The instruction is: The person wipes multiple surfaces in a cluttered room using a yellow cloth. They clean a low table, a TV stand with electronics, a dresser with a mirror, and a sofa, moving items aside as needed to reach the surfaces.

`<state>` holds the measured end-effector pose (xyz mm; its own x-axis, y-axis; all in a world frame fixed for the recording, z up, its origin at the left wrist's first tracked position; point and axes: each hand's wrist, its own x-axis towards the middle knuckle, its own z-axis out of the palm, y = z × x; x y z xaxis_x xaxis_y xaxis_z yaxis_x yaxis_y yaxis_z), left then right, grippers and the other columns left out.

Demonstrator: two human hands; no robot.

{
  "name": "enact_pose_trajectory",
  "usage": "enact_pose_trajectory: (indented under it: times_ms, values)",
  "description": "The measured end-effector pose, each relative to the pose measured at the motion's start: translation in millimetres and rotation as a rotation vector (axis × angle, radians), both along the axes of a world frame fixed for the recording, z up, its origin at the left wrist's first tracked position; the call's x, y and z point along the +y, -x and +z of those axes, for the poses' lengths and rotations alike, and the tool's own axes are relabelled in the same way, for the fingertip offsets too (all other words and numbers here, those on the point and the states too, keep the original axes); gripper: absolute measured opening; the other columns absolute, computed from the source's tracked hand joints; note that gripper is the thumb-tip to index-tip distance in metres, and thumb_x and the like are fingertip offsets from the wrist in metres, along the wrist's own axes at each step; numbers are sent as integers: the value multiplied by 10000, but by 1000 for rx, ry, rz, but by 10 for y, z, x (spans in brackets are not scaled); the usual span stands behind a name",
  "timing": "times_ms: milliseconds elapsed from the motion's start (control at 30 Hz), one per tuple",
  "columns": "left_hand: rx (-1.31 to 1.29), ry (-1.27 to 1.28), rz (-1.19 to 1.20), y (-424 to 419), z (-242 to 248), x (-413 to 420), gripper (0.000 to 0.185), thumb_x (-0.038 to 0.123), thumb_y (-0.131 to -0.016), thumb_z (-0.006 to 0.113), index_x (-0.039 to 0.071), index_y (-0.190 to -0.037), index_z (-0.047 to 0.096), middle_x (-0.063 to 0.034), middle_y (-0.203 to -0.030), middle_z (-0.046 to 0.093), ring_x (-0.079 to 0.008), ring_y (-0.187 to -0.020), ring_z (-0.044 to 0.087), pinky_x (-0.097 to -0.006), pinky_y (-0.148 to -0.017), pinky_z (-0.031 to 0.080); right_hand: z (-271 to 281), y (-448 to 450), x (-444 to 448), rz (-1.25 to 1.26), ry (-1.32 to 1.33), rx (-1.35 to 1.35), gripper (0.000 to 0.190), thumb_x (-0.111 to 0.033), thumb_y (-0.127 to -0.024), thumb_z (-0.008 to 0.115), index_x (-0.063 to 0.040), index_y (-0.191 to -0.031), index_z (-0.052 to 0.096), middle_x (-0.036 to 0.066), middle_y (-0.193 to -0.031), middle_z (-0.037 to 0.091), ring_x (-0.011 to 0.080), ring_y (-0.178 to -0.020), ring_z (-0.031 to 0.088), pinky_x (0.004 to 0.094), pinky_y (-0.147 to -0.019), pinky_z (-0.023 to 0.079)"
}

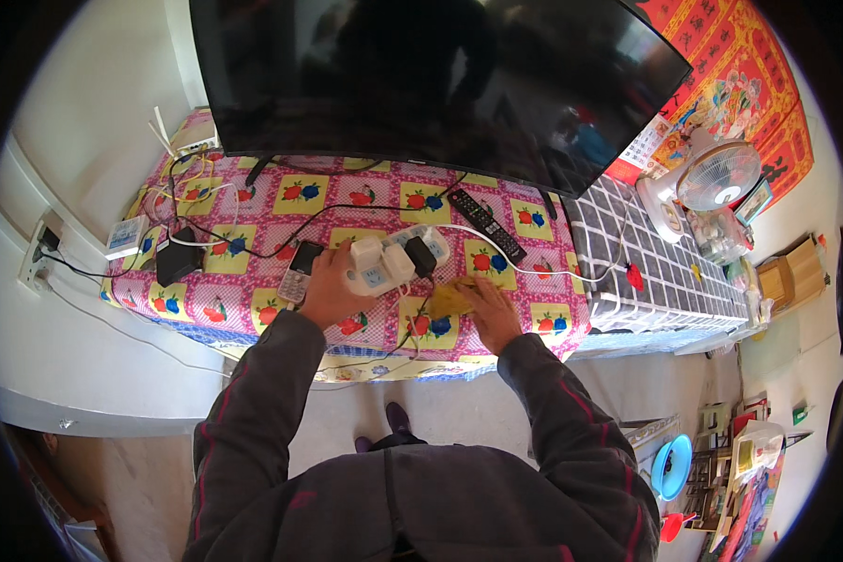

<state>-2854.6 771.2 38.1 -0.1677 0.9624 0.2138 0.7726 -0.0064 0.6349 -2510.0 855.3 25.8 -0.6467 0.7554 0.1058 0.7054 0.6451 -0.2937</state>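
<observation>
My left hand point(336, 287) grips the left end of a white power strip point(375, 277), which holds white plug adapters point(397, 263) and a black one point(420, 257). My right hand point(489, 309) rests on a yellowish cloth point(455, 298), just right of the strip. A keypad mobile phone point(300, 270) lies left of my left hand, partly beside its fingers. Above the cloth, a black remote control point(487, 225) lies slanted on the flowered tablecloth point(365, 190). White and black cables run from the strip.
A large television point(428, 84) stands at the back. At the left are a black box point(177, 258), a small white box point(127, 237), a router point(198, 138) and a wall socket point(40, 256). A white fan point(716, 175) stands on the checked cloth point(646, 274) at the right.
</observation>
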Motion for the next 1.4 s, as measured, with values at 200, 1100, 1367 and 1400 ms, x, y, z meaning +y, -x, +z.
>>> enact_pose_trajectory:
  times_ms: [200, 1100, 1367, 1400]
  values:
    - [-161, -66, -18, 134, 260, -99, 1016, 307, -572, 891, 6, -1429, 438, -227, -1173, 563, -417, -1114, 542, -504, -963, 465, -288, 503, 212, -426, -60, -15, 661, -330, -967, 559, -157, -1563, 335, 160, -1648, 247, 399, -1523, 202, 664, -1169, 175]
    - [-264, -135, 198, -259, 717, -277, 833, 268, -576, 908, 17, -1291, 561, -172, -1158, 572, -360, -1084, 574, -451, -941, 474, -736, 2000, 1277, 300, -469, 191, 553, -371, -958, 497, -164, -1470, 476, 163, -1523, 414, 370, -1407, 395, 617, -1118, 308]
    - [-386, -140, 236, -275, 607, -340, 822, 308, -569, 927, 5, -1259, 599, -170, -1169, 575, -352, -1087, 580, -438, -948, 478, -606, 2547, 2382, -264, -222, 97, 563, -364, -941, 506, -182, -1474, 504, 162, -1544, 422, 374, -1446, 364, 643, -1127, 290]
    - [-422, -142, 249, -287, 600, -359, 814, 312, -573, 927, 4, -1255, 605, -170, -1166, 578, -352, -1094, 579, -437, -956, 475, -589, 2616, 2464, -301, -154, 19, 569, -374, -957, 489, -207, -1500, 475, 152, -1598, 358, 380, -1493, 285, 682, -1147, 205]
